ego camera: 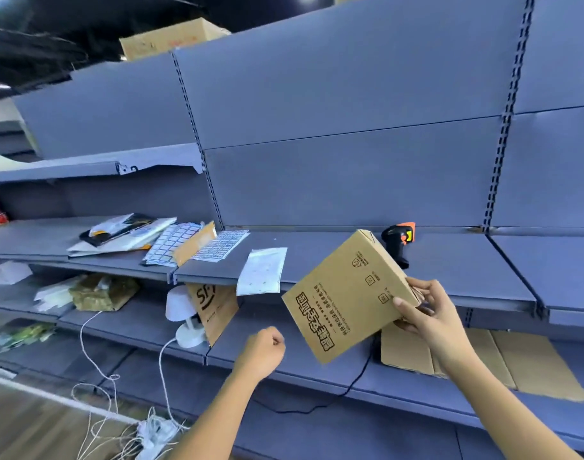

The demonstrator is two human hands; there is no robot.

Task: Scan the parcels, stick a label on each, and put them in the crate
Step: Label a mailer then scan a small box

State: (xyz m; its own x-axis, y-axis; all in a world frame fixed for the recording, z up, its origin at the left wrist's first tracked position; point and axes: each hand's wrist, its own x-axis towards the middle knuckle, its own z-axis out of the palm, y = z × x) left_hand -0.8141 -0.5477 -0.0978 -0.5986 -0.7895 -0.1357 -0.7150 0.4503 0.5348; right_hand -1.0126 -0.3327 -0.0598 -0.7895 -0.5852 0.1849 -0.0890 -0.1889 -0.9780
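My right hand grips a brown cardboard parcel by its right edge and holds it tilted in the air in front of the grey shelf. My left hand is curled into a fist below and left of the parcel, holding nothing. A black and orange barcode scanner stands on the shelf just behind the parcel. Label sheets lie on the shelf to the left. No crate is in view.
A white padded envelope hangs over the shelf edge. Flat mailers lie at the left. A brown SF envelope and a white lamp stand on the lower shelf, with flattened cardboard at the right. Cables trail on the floor.
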